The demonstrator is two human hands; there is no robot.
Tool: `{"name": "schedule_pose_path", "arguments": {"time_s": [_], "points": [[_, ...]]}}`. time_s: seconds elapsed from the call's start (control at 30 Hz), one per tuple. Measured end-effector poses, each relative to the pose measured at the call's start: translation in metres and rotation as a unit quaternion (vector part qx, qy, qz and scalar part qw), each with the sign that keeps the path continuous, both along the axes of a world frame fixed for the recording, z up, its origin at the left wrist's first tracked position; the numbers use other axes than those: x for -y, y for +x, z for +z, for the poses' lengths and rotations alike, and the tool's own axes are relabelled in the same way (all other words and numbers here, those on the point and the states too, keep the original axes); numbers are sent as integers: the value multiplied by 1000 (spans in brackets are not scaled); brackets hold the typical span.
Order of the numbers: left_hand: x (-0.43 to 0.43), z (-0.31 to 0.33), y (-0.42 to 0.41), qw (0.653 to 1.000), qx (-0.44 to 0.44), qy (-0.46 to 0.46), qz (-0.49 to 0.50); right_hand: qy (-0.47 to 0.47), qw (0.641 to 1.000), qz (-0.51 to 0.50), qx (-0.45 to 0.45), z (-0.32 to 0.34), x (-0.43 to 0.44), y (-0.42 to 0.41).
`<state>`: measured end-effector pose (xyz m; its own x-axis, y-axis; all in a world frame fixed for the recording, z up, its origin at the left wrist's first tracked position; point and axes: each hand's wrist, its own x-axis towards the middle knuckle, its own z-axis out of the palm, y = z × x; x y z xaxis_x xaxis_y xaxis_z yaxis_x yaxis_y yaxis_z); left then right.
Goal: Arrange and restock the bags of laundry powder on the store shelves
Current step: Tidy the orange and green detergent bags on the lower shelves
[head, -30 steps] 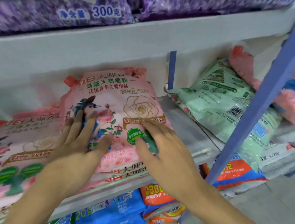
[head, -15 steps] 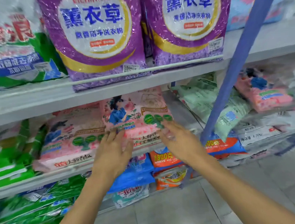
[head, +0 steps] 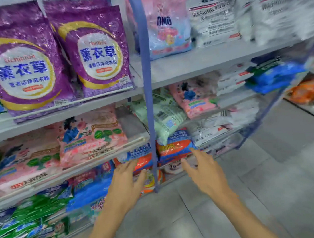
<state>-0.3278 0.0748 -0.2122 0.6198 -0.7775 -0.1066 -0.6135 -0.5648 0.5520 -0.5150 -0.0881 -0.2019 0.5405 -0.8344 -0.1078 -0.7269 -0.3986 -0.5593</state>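
Observation:
A pink rose-printed bag of laundry powder (head: 91,138) lies flat on the middle shelf (head: 99,159), on top of others like it, with a second pink stack (head: 23,164) to its left. My left hand (head: 126,180) hovers open in front of the lower shelf, fingers spread, holding nothing. My right hand (head: 202,167) is also open and empty, right of the blue upright post (head: 149,100), close to an orange and blue bag (head: 173,145). A pale green bag (head: 163,116) leans tilted behind the post.
Two purple lavender bags (head: 93,52) stand on the upper shelf. White bags (head: 213,17) and a pink-blue bag (head: 167,25) fill the upper right bay. Green bags (head: 25,225) and blue bags (head: 90,189) lie low on the left. Grey tiled floor (head: 254,195) spreads below right.
Both hands have come off the pink bag and dropped lower, away from the middle shelf. The view has pulled back and swung right, showing more shelves and floor.

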Motion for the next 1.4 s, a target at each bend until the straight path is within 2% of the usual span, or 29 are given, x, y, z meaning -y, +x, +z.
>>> {"name": "schedule_pose_path", "arguments": {"time_s": [0.3,0.53,0.9,1.03,1.13,1.3,1.4], "points": [[91,2,-118,999,-16,-11,-27,23,1000,-16,-10,2,68,-119],[162,5,-136,999,-48,-17,-5,70,996,-48,13,-16,133,-145],[333,23,-87,990,-92,-73,81,108,993,-37,15,-20,296,-104],[368,23,-65,985,-99,-76,123,112,993,-21,23,-14,350,-76],[391,17,-53,979,-108,-44,170,121,992,3,28,-14,387,-51],[438,8,-37,944,-195,-29,266,206,977,45,23,-19,454,-4],[457,-11,-30,937,-178,-59,296,259,963,74,30,-27,482,23]]}}
